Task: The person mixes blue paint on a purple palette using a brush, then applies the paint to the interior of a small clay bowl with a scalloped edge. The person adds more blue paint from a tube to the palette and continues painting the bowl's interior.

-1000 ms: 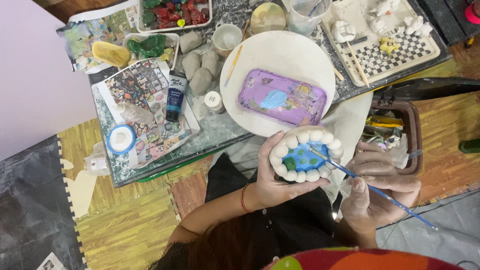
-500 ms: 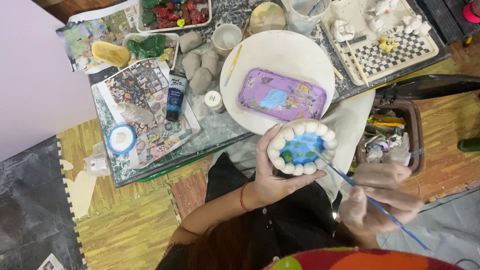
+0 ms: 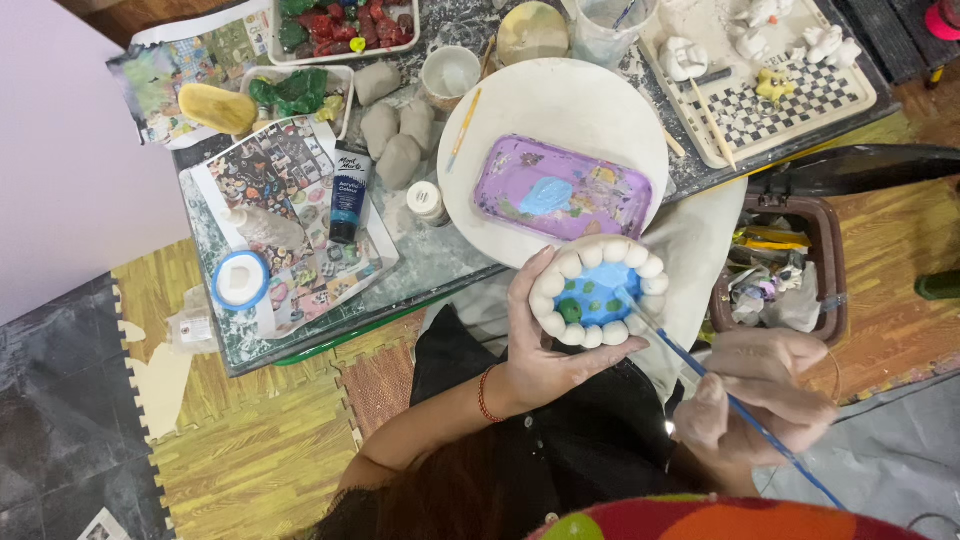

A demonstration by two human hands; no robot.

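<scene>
Nearby, purple tray (image 3: 560, 190) lies on white plate (image 3: 600, 105).

left hand (image 3: 540, 360): bare, no glove, no ring to be seen
left wrist: thin red-orange bracelet (image 3: 483, 394) worn round it
left forearm: bare, no sleeve down to the wrist
right hand (image 3: 760, 395): bare, no glove; somewhat blurred
right wrist: nothing worn that can be made out
top (image 3: 540, 450): black garment over the torso, with a row of small dark buttons down the front
hair (image 3: 440, 500): dark, long, falling at the lower edge
</scene>
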